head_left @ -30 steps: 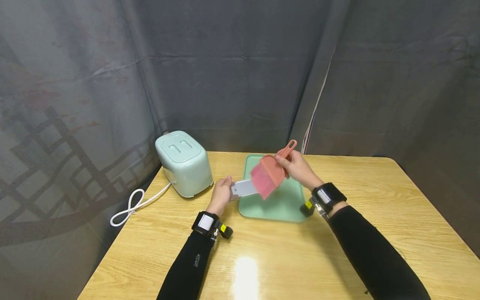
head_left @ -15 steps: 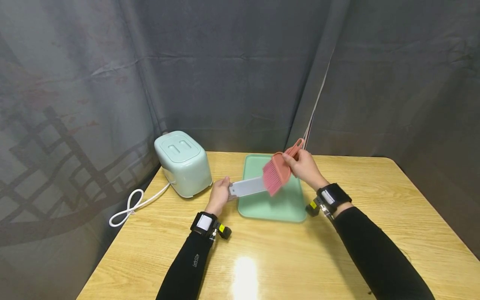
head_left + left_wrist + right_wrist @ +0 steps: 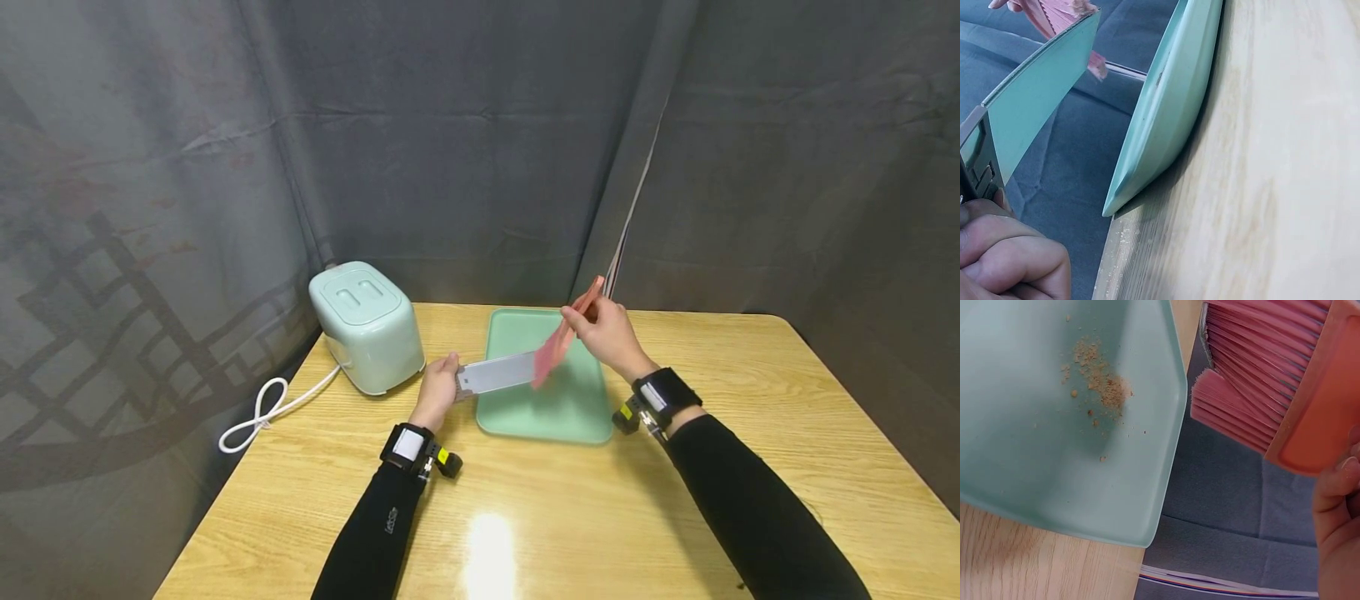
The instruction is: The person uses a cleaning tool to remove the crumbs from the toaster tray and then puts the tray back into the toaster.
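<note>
My left hand [image 3: 441,388] pinches the flat grey metal crumb tray [image 3: 497,373]; my right [image 3: 609,336] grips the pink plastic brush [image 3: 555,346], sweeping. Crumbs [image 3: 1099,384] already lie in the mint-green plastic tray [image 3: 577,421], near the tabletop's far edge.

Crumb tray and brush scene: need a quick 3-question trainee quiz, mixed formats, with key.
1. True or false: the left hand holds the metal crumb tray by its end, and the tray's far end reaches over the green tray.
2. Multiple choice: what does the right hand grip? A) the white cord B) the pink brush C) the toaster
3. Fill in: in the right wrist view, brown ___ lie on the green tray's floor.

Key: 1 true; 2 B; 3 crumbs.
</note>
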